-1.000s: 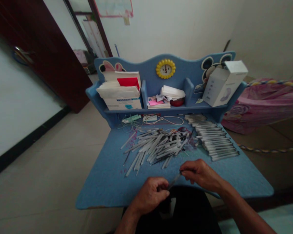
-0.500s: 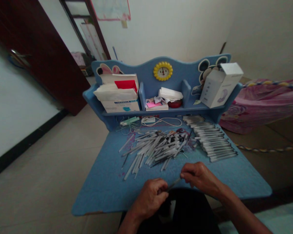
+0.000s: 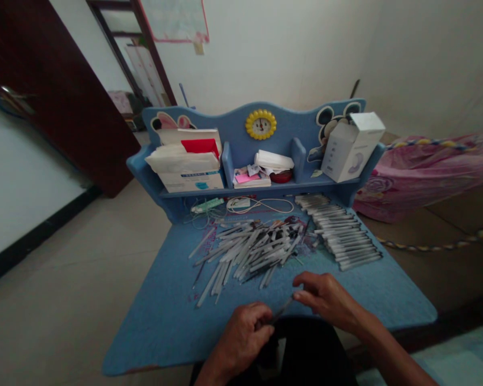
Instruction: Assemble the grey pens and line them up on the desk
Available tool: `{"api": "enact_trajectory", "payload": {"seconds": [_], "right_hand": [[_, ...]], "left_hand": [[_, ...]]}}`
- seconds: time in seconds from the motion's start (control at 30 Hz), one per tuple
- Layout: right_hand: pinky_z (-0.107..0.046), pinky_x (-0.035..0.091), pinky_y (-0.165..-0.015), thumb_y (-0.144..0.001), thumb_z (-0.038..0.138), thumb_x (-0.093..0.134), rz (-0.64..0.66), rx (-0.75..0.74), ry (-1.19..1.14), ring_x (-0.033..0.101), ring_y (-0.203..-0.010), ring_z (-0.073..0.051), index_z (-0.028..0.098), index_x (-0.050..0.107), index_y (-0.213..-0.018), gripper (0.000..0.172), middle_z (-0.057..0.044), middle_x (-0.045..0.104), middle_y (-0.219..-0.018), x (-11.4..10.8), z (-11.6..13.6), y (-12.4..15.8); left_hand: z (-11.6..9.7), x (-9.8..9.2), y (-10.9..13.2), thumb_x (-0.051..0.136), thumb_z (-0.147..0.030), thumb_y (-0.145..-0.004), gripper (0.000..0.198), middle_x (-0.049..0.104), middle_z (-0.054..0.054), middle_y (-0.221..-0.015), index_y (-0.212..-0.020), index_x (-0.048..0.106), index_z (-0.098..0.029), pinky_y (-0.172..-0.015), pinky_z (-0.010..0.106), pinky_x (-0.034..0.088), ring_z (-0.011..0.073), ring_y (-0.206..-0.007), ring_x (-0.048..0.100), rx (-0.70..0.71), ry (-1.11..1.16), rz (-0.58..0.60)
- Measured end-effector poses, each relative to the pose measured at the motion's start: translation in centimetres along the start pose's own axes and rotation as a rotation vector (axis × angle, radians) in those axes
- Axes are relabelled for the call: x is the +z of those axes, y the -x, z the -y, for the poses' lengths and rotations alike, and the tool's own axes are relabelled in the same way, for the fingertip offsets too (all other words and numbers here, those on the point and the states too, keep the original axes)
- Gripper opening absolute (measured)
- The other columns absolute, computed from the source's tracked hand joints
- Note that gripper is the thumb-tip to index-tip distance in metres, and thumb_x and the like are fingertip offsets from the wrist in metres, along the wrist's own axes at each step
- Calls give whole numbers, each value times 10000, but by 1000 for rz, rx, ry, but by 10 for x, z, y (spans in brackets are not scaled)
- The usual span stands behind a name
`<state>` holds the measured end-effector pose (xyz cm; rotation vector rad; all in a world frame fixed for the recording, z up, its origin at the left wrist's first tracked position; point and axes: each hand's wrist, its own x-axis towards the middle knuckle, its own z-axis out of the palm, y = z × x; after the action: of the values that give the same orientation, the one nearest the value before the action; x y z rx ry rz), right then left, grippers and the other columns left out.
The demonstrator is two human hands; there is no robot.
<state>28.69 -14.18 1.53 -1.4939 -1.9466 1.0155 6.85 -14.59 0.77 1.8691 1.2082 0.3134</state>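
Note:
My left hand (image 3: 245, 335) is closed around a slim pen (image 3: 282, 309), which slants up to the right just above the desk's front edge. Its lower end is hidden in my fingers. My right hand (image 3: 326, 297) is at the pen's upper end, with thumb and index finger spread apart and the thumb at or very close to the tip. Beyond my hands lies a loose heap of pens (image 3: 245, 252), pale barrels and dark parts jumbled together. To its right, several pens lie side by side in a neat row (image 3: 346, 238).
The blue desk (image 3: 153, 321) has a raised back shelf holding a box of papers (image 3: 193, 179), a small stack of papers (image 3: 251, 179) and a white carton (image 3: 350, 150). A white cable (image 3: 273, 202) lies below the shelf. A pink cloth (image 3: 418, 182) hangs at the right.
My right thumb and index finger have parted from their pinch on the pen's end. My left hand still holds the pen. The camera view has shifted slightly.

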Motion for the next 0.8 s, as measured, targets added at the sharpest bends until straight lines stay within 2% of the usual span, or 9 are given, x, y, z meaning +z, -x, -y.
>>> {"api": "enact_trajectory", "payload": {"seconds": [0.07, 0.13, 0.17, 0.27, 0.33, 0.43, 0.57, 0.7, 0.8], "right_hand": [[-195, 295, -483, -848, 368, 480, 5, -9, 12, 431, -491, -87, 158, 618, -741, 273, 47, 476, -516, 1, -1, 0], [-203, 291, -488, -872, 389, 432, -21, 8, 62, 426, -487, -87, 150, 574, -608, 383, 38, 459, -495, 3, -1, 1], [-205, 291, -492, -875, 404, 422, -32, 13, 72, 429, -489, -88, 149, 571, -604, 401, 37, 457, -495, 3, -1, 1], [-198, 287, -490, -851, 394, 474, -15, 7, 22, 437, -498, -86, 157, 611, -747, 294, 50, 473, -520, 4, -2, 2], [-196, 281, -481, -850, 382, 473, -5, 19, 17, 434, -492, -84, 156, 600, -704, 297, 50, 468, -512, 4, -3, 3], [-203, 281, -484, -871, 404, 424, -35, 45, 48, 431, -491, -88, 152, 570, -612, 390, 40, 455, -494, 5, -5, 2], [-193, 288, -488, -834, 350, 495, -21, 30, 2, 437, -497, -83, 165, 605, -758, 228, 56, 478, -519, 6, -6, 2], [-198, 279, -473, -853, 385, 446, -27, 71, 47, 414, -493, -84, 160, 507, -571, 366, 46, 434, -491, 6, -7, 3], [-198, 307, -482, -858, 412, 431, -38, 67, -9, 433, -512, -92, 162, 524, -605, 368, 41, 444, -514, 4, -9, 4]], "left_hand": [[0, 0, 0, 484, -143, -675, 65, 507, -34, -639, -651, 536, -173, -617, 219, 320, 119, -652, 487, -1, -13, -3], [-1, 1, 0, 482, -139, -672, 69, 505, -36, -635, -645, 536, -174, -614, 219, 319, 117, -646, 485, -1, -15, 1], [-1, 1, 0, 483, -141, -674, 70, 507, -36, -636, -646, 538, -174, -615, 218, 320, 116, -645, 486, -2, -10, 2], [-2, 2, 0, 489, -151, -680, 67, 512, -34, -637, -645, 542, -172, -619, 216, 324, 117, -648, 493, -1, -11, 2], [-3, 2, 0, 487, -147, -678, 71, 521, -31, -637, -646, 547, -171, -619, 218, 324, 120, -652, 497, 5, -35, -2], [-4, 2, -1, 485, -140, -673, 80, 542, -24, -647, -655, 556, -172, -622, 219, 329, 124, -661, 505, 6, -64, -2], [-5, 3, -3, 492, -147, -676, 75, 558, -17, -661, -664, 561, -173, -632, 223, 335, 130, -675, 510, 20, -98, -9], [-5, 5, -3, 489, -143, -680, 83, 565, -14, -668, -671, 563, -179, -635, 230, 336, 134, -678, 512, 43, -121, -10], [-4, 6, -3, 497, -140, -691, 77, 566, -15, -672, -676, 561, -179, -634, 229, 338, 133, -680, 521, 46, -107, -18]]}}
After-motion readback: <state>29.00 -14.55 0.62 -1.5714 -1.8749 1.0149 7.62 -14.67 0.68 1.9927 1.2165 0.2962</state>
